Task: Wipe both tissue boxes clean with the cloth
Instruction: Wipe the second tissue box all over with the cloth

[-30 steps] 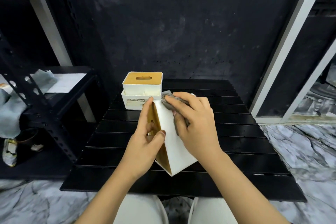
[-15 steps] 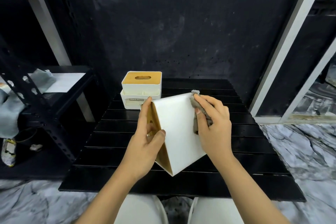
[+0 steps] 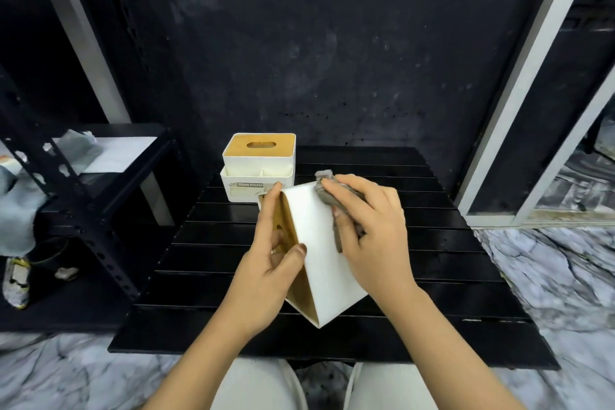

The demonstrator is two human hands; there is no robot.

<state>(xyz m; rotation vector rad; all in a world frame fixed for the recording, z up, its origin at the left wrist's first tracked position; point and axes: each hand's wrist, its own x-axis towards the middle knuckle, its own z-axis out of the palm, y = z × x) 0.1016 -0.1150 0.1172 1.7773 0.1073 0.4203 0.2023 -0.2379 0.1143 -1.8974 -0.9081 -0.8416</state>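
A white tissue box (image 3: 319, 256) with a wooden lid stands tipped on its corner on the black slatted table (image 3: 432, 263), its lid facing left. My left hand (image 3: 269, 273) grips its lid side, thumb on the near edge and fingers reaching to the top corner. My right hand (image 3: 369, 230) holds a crumpled grey cloth (image 3: 327, 193) and presses it on the box's white upper face near the top edge. A second white tissue box (image 3: 258, 170) with a wooden slotted top and a "tissue holder" label stands upright at the table's far left.
A black metal shelf rack (image 3: 83, 196) stands left of the table with a white sheet and grey fabric on it. Shoes lie on the floor below. White door frames (image 3: 519, 83) rise at the right. Marble floor surrounds the table; my knees are at its near edge.
My right hand with the cloth swept right across the box's white face, then came back toward the middle near the top edge. The left hand and the box stayed put.
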